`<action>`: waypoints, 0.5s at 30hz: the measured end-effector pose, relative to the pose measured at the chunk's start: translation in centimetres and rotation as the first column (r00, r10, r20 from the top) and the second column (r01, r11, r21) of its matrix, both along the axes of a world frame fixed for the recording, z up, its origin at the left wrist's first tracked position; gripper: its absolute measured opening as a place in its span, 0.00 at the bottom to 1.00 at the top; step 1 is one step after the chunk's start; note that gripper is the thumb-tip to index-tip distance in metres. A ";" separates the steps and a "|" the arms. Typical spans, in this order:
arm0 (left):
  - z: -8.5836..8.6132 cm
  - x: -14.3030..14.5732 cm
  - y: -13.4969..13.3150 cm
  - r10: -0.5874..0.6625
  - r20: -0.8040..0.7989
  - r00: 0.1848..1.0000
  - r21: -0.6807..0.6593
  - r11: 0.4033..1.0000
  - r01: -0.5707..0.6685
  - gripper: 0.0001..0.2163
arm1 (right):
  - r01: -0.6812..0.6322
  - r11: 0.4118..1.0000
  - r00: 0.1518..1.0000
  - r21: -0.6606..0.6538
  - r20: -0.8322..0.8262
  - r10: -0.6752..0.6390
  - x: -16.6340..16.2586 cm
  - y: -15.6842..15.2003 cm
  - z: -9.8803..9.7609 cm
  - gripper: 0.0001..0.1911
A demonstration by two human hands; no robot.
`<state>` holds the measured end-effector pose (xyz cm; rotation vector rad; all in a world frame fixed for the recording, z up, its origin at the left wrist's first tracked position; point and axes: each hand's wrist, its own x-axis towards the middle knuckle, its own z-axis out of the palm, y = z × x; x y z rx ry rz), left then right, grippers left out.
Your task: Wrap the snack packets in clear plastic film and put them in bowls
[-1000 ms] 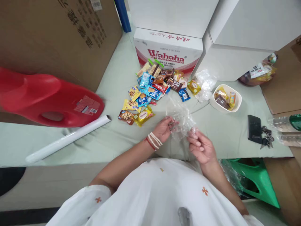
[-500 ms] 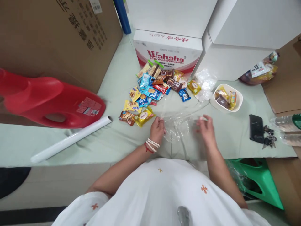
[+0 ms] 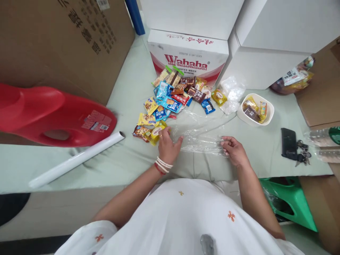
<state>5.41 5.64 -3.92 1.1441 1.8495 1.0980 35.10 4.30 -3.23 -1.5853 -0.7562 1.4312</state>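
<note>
A clear plastic bag [image 3: 200, 138] lies spread on the green cloth between my hands. My right hand [image 3: 233, 148] pinches the bag's right edge between thumb and fingers. My left hand [image 3: 168, 145] has let its thumb and fingers come apart, and its fingertips reach the yellow-wrapped snack [image 3: 156, 132] at the near end of a heap. That heap of small wrapped snacks [image 3: 170, 104] has blue, yellow, red and brown packets. Whether the left fingers press on the yellow packet or only hover over it is hard to tell.
A white bowl [image 3: 242, 114] holding a few snacks stands right, beside crumpled clear plastic [image 3: 232, 94]. Behind the heap is a Wahaha carton [image 3: 186, 49]. A red jug [image 3: 79, 124] and white tube [image 3: 77, 161] lie left. A black wallet [image 3: 288, 143] with keys [image 3: 304, 154] lies right.
My left hand has let go of the bag and moved left to the yellow packet, opening its fingers. My right hand has closed on the bag's edge, and the bag is stretched wider.
</note>
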 end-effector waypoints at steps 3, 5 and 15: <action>-0.5 0.8 -1.8 -0.114 -0.541 0.833 0.289 0.905 0.311 0.19 | -0.016 1.000 1.000 -0.001 0.010 0.016 -0.8 -0.3 -0.1 0.31; -1.1 0.9 -2.2 -0.283 -0.695 0.661 0.249 0.768 0.590 0.11 | -0.021 1.000 0.999 -0.009 0.037 0.021 -1.1 -0.2 0.0 0.32; -2.2 -3.0 -1.7 -0.662 -0.582 0.472 -0.122 0.645 0.755 0.24 | -0.071 0.996 0.734 -0.053 0.674 0.088 5.0 -0.4 0.5 0.27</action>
